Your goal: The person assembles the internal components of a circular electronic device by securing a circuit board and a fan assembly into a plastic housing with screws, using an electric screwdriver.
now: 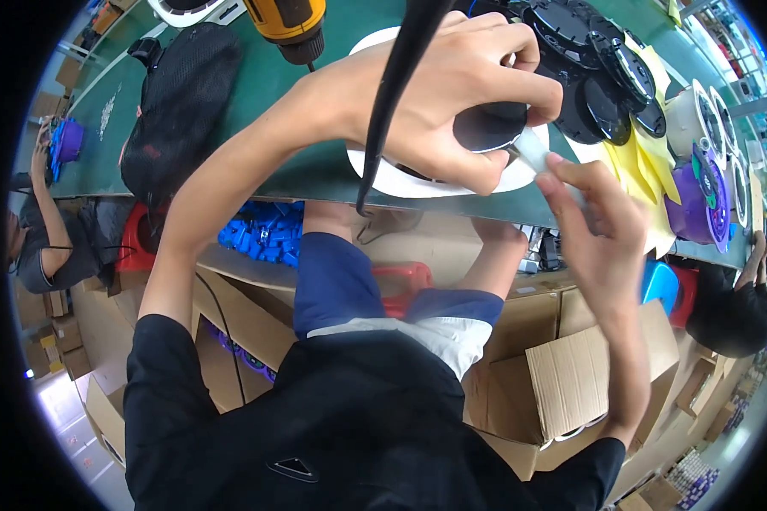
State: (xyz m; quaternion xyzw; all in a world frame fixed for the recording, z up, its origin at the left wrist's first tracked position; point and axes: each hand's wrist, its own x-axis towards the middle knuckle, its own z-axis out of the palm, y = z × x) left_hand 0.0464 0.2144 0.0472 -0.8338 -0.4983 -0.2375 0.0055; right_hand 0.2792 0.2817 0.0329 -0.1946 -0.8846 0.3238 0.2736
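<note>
My left hand (pixel 477 89) reaches across a white round housing (pixel 520 177) at the front of the green table. Its fingers curl round a glossy black disc (pixel 488 128) that sits over the housing. Close by on the right, my right hand (pixel 601 200) pinches a whitish, partly see-through strip (pixel 533 150) between thumb and forefinger. The strip's far end meets the disc's edge by my left fingertips; whether it is stuck there I cannot tell. Motion blurs my right hand somewhat. Most of the housing's inside is hidden under my left hand.
Above my left wrist stands a yellow and black power drill (pixel 291 25); a black mesh bag (pixel 183 111) lies left. A dark cable (pixel 396 85) hangs in front. Black round covers (pixel 584 102), yellow sheets (pixel 639 175) and a purple housing (pixel 699 204) crowd the right. Open cartons (pixel 567 383) flank my legs.
</note>
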